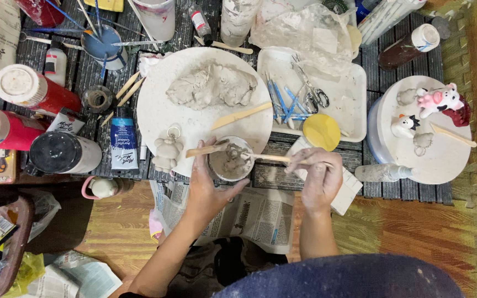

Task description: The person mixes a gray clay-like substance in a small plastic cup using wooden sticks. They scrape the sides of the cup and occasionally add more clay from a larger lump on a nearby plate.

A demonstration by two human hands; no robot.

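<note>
My left hand [208, 185] grips a small round cup [229, 160] of wet grey clay slip at the near edge of the round white board [155, 105]. My right hand [317, 174] holds a thin wooden stick [271, 158] whose tip is down in the cup. A second wooden tool [205, 149] rests across the cup's rim by my left thumb. A lump of grey clay [212, 85] lies on the board, with a flat wooden spatula [240, 116] beside it. A small grey clay figure [167, 152] sits at the board's near left.
A white tray [349, 94] holds blue tools, scissors and a yellow lid. A round stand [443, 160] at right carries painted figurines. Paint bottles, a blue paint tube [122, 143] and a brush cup crowd the left. Newspaper [260, 212] lies below the table.
</note>
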